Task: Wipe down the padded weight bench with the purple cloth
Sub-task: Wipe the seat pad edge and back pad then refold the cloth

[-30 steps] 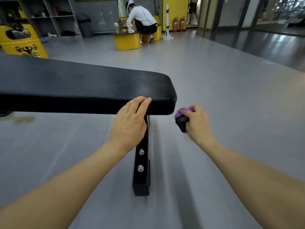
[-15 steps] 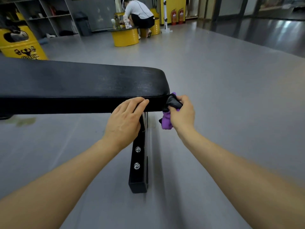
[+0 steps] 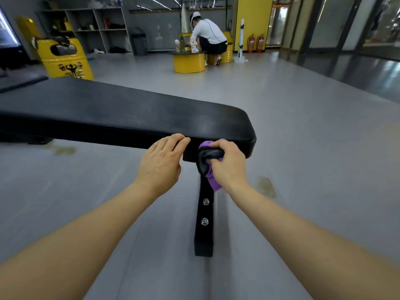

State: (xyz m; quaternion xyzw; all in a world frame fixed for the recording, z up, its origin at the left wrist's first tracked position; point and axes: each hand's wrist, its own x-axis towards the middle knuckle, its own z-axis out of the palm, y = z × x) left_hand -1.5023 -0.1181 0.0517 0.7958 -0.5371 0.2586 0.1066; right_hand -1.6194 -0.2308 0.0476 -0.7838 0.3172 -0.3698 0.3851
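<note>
The right hand (image 3: pixel 229 163) has its fingers (image 3: pixel 218 145) clenched round a bunched purple cloth (image 3: pixel 211 178), dark on one face, and presses it against the near side edge of the padded weight bench (image 3: pixel 121 113), close to its right-hand end. A tail of cloth hangs below the hand, in front of the black steel leg (image 3: pixel 204 230) with its two bolts. The left hand (image 3: pixel 161 163) rests just beside it at about 9 o'clock, fingers fairly straight and laid over the top corner of the pad, holding nothing; it seems to steady the pad.

The pad's long axis runs from the rounded end at 3 o'clock away toward 9 o'clock and out of view. Nearly all unwiped length therefore lies to the left of the cloth, with the left hand directly in that path. Judged from this, the cloth hand is the nearer one to the end face, and a stroke leftward would need the bracing hand lifted or slid along first.
</note>
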